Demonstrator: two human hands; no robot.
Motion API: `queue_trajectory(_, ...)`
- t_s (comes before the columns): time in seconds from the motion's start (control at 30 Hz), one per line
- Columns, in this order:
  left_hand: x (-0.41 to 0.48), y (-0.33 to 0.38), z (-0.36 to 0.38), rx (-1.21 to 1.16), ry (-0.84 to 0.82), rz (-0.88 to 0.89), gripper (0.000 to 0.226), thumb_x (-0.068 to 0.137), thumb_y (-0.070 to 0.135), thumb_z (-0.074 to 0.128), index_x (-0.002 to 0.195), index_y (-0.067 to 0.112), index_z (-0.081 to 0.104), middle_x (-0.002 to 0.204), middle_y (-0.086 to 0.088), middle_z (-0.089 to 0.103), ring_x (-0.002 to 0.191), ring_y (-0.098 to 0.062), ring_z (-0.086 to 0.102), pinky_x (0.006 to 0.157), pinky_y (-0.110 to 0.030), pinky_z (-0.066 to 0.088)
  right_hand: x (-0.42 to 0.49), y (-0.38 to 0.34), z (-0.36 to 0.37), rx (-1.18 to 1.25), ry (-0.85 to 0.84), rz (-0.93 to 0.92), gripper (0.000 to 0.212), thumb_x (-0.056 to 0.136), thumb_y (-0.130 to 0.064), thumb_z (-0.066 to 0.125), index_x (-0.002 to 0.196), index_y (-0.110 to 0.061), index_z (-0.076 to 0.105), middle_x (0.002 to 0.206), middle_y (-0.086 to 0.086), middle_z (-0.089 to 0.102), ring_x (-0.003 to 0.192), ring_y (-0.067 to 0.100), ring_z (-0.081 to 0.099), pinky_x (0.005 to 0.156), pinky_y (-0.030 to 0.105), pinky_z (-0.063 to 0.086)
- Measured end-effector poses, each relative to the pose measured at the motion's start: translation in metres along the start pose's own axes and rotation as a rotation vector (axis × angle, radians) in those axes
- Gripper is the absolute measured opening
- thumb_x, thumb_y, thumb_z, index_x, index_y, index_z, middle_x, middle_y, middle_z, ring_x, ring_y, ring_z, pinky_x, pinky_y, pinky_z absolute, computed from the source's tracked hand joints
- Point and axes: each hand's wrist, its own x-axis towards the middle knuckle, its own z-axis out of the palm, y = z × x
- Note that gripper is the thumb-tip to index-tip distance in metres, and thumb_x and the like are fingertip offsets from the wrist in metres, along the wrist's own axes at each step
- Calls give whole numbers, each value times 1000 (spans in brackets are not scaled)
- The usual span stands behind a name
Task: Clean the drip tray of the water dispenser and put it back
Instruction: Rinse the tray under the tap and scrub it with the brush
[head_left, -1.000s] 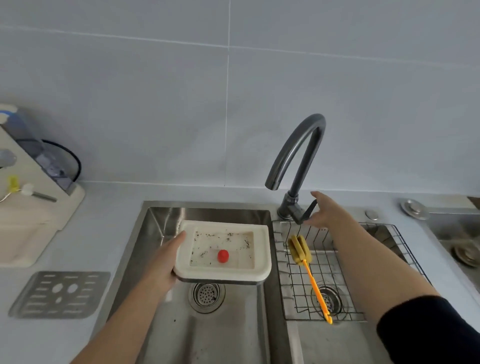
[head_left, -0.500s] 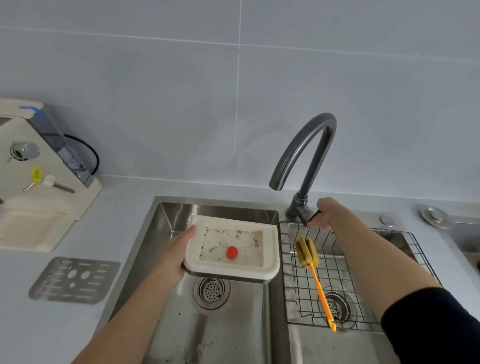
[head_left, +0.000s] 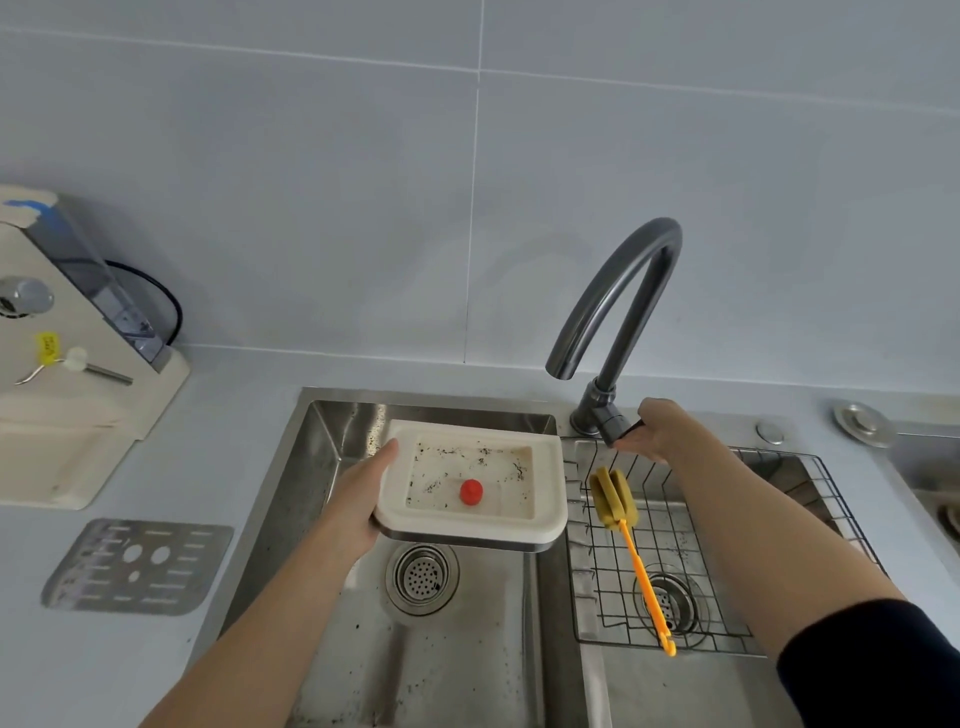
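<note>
My left hand (head_left: 358, 499) grips the left edge of the white drip tray (head_left: 548, 493), holding it level above the left sink basin (head_left: 322, 467). The tray's inside is speckled with dark dirt, and a small red float (head_left: 471, 492) sits in its middle. My right hand (head_left: 657, 428) is closed around the lever at the base of the dark grey faucet (head_left: 618, 306). The faucet spout ends above and to the right of the tray; no water is visible. The beige water dispenser (head_left: 67, 384) stands on the counter at the far left.
The metal drip-tray grate (head_left: 137, 566) lies flat on the grey counter left of the sink. A wire rack (head_left: 670, 545) fills the right basin, with a yellow sponge brush (head_left: 623, 530) with an orange handle lying on it. Drain strainers sit in both basins.
My right hand went from reaching toward the faucet lever to closing on it. The view shifted, so the sink sits further right in frame. The tray stays held over the left basin.
</note>
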Motion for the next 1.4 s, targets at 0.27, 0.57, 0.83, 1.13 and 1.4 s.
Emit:
queue_trajectory(0.27,3,1,3,-4,-16,1,20,90,32,51,94,15,62,94,-8,67,88,-27,65,71,-40,54,-3,2,0,-62,-2,-50,38,100,-10,24,136,1,25,140,23,39,126,32,45,107,42,37)
queue_trajectory(0.57,7,1,8,-34,-9,5,17,91,29,51,86,15,60,84,-6,66,77,-23,63,62,-36,51,4,2,-6,-174,-4,-78,38,100,-12,25,134,5,29,138,28,41,125,35,46,100,40,41)
queue_trajectory(0.83,14,-4,10,-10,-33,-4,21,91,32,50,93,15,62,89,-7,67,84,-25,64,69,-38,53,17,12,-28,-321,-169,-134,41,98,-10,31,132,12,30,139,31,37,130,38,38,110,41,32)
queue_trajectory(1.13,23,-6,12,-35,-60,-14,27,90,34,51,105,14,61,99,-9,67,95,-29,64,82,-46,53,46,105,-90,-1290,-11,-219,37,91,-15,49,125,0,44,92,4,51,81,14,51,70,23,46)
queue_trajectory(1.4,25,-9,13,-97,-113,-21,30,90,36,49,109,15,58,103,-9,66,94,-28,64,68,-41,53,52,163,-104,-1348,91,-209,9,93,-14,41,84,-15,39,68,-1,48,57,11,46,54,23,42)
